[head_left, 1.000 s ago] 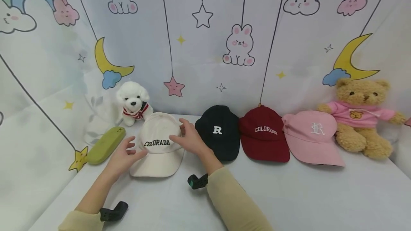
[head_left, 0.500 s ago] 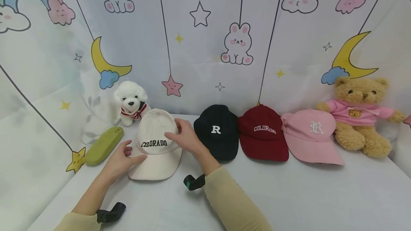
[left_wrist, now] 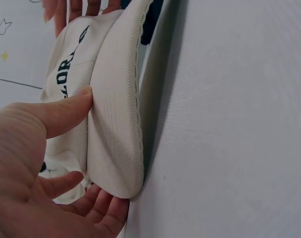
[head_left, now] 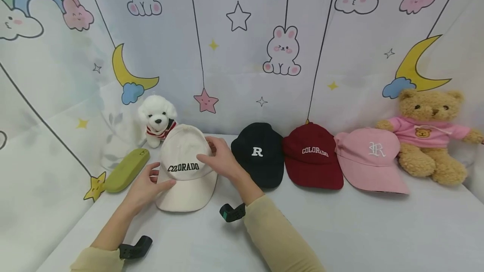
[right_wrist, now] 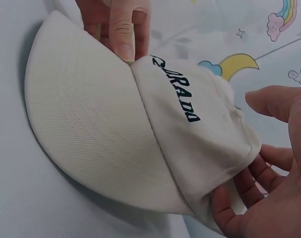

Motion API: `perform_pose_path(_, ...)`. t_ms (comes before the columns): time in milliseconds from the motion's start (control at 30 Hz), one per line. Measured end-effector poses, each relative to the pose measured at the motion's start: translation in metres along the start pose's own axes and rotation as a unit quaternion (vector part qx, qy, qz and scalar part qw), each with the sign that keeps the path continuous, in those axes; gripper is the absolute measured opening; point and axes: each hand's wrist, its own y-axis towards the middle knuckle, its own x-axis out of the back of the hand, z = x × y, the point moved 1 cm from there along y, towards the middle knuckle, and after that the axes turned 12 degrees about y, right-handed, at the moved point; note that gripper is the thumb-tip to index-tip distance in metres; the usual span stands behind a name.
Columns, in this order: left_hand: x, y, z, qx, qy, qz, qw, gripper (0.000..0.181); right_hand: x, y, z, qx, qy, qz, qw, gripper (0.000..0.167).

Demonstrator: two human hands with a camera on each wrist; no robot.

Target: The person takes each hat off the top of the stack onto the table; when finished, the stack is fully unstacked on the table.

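Observation:
In the head view a cream baseball cap (head_left: 185,148) lettered COLORADO sits between the two hands, its brim facing forward. My left hand (head_left: 143,188) grips the cap's left side: in the left wrist view its thumb (left_wrist: 66,111) presses at the brim seam, with the fingertips behind the brim's corner. On the other side, my right hand (head_left: 223,158) has its fingers (right_wrist: 229,208) curled at the lower edge of the crown, as the right wrist view shows. The right thumb (right_wrist: 269,101) stands apart from the fabric there. The inside of the cap is hidden.
Black (head_left: 259,156), dark red (head_left: 314,156) and pink (head_left: 370,158) caps stand in a row to the right. Beyond them sits a teddy bear (head_left: 431,137). A white plush dog (head_left: 156,116) is behind the cream cap, and a green case (head_left: 126,171) lies left of it.
Both hands have closed in on the cream cap and now hold it. Its crown stands taller and its top has risen a little. The other caps and toys have kept their places.

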Motion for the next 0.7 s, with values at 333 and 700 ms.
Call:
perform_pose_path(333, -0.0031, -0.0008, -0.0013, -0.015, -0.002, -0.019, 0.9997, 0.09, 0.004, -0.0019, 0.0029, 0.0, 0.005, 0.005, 1.0, 0.059)
perform_pose_path(700, -0.0075, 0.0016, -0.0055, -0.015, 0.005, -0.019, 0.9997, 0.09, 0.009, -0.0022, 0.0013, 0.007, -0.001, -0.006, 1.0, 0.058)
